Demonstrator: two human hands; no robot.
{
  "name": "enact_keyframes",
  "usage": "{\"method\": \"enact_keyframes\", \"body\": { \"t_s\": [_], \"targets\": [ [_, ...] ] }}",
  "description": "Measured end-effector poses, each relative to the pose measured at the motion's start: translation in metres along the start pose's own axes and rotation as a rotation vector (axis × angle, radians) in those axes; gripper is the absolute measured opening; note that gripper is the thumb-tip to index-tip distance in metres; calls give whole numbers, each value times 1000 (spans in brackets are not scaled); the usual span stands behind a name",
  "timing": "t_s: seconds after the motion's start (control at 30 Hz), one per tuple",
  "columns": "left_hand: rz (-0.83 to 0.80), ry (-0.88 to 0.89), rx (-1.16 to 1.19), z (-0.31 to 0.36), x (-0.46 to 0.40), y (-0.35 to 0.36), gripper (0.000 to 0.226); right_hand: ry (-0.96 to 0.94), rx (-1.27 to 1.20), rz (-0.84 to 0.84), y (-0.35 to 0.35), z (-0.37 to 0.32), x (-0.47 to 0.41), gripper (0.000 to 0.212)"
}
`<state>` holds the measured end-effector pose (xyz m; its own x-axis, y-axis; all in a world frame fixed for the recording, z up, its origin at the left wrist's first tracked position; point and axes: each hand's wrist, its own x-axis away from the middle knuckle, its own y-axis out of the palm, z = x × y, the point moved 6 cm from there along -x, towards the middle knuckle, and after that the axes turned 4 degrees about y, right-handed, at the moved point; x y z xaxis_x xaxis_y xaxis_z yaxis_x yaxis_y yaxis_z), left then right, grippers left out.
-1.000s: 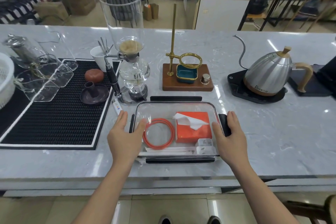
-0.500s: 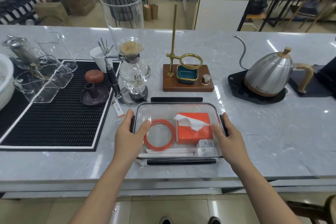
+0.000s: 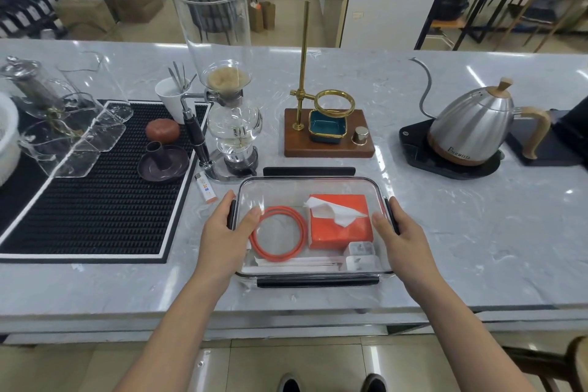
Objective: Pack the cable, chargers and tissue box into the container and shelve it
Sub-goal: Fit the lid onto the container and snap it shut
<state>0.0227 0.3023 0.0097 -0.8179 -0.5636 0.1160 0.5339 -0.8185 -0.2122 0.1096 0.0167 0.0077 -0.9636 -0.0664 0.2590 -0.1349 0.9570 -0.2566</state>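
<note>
Café bar, marble counter (image 3: 445,232), siphon brewer (image 3: 232,124), gooseneck kettle (image 3: 474,127)

One container (image 3: 313,183), one cable (image 3: 277,233), one tissue box (image 3: 339,226), two chargers (image 3: 361,254).

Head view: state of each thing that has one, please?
container: lid on, side latches down, on counter
left hand: grips left side
right hand: grips right side
cable: coiled, inside
tissue box: inside, tissue sticking out
chargers: inside, front right
kettle: on base
</note>
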Motion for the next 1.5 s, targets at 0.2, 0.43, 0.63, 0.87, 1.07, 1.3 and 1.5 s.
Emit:
{"method": "enact_keyframes", "body": {
  "t_s": [0.2, 0.43, 0.63, 0.87, 1.07, 1.3, 1.5],
  "targets": [
    [11, -16, 9, 0, 0, -1, 65, 21, 20, -25, 0, 5, -4, 52],
    [-36, -38, 71, -2, 2, 3, 35, 40, -74, -104, 5, 7, -1, 30],
    [-80, -11, 86, 1, 3, 6, 27, 31, -74, -125, 6, 7, -2, 29],
    [-110, -19, -9, -3, 1, 5, 46, 20, -52, -123, 5, 4, 2, 30],
    [25, 249, -258, 24, 8, 0, 53, -136, 198, 58, 0, -10, 7, 45],
    [-299, 706, -555, 50, 29, 31, 50, -330, 431, 116, -1, -28, 14, 48],
    [-583, 811, -780, 41, 50, 57, 81, -588, 636, -7, 17, -56, 8, 44]
  ]
}}
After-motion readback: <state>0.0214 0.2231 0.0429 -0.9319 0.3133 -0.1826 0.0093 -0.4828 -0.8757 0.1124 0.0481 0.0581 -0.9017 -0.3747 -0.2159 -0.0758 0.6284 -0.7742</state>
